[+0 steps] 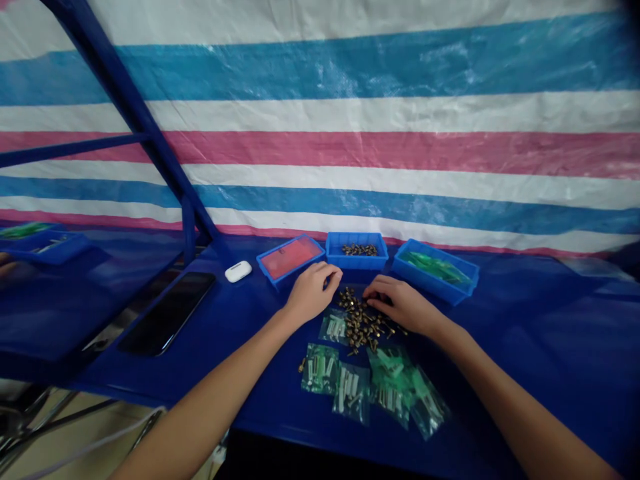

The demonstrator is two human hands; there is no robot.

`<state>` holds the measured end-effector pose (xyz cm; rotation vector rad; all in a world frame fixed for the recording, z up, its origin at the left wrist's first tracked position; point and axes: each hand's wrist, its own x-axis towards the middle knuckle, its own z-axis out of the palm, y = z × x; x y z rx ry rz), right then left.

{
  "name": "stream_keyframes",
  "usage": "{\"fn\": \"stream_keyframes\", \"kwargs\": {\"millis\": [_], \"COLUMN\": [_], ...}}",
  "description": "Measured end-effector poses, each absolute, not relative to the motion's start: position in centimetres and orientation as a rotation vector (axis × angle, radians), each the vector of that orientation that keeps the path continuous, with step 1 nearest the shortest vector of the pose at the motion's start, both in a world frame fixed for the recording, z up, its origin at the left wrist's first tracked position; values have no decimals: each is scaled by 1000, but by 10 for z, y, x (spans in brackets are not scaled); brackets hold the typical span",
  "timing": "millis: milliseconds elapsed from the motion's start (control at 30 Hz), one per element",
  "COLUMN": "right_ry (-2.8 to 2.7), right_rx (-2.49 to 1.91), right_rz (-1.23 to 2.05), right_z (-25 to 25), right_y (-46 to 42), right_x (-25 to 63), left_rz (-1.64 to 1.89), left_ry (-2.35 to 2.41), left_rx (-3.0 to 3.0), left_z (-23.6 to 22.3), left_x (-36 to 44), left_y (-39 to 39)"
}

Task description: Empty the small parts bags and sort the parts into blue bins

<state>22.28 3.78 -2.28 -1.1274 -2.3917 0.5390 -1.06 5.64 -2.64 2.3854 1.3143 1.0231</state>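
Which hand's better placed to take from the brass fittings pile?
Probably the right hand: its fingers are at the edge of the brass fittings pile. The left hand curls just beside the pile's upper end, closer to the red-lined blue tray.

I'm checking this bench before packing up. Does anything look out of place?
One brass fitting lies alone beside a small plastic bag, well apart from the loose heap of brass fittings. It looks like a stray that rolled or dropped away from the rest.
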Motion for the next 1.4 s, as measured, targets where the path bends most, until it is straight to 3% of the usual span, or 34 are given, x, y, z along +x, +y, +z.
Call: {"fn": "stream_keyframes", "kwargs": {"millis": [433,967,1400], "right_ry": [-2457,-2038,-2173], "right_rx": [-1049,-1167,-1104], "right_rz": [585,495,508], "right_z": [-21,-18,-13], "right_y": [38,23,23], "right_x": [223,192,195], "left_rz": [1009,1003,1035], "left_ry": [1298,959,922], "left_rx": [2404,2519,2402], "left_z": [-27,-25,-18], "left_x": [-9,-5,-3], "left_y": [56,51,47]}}
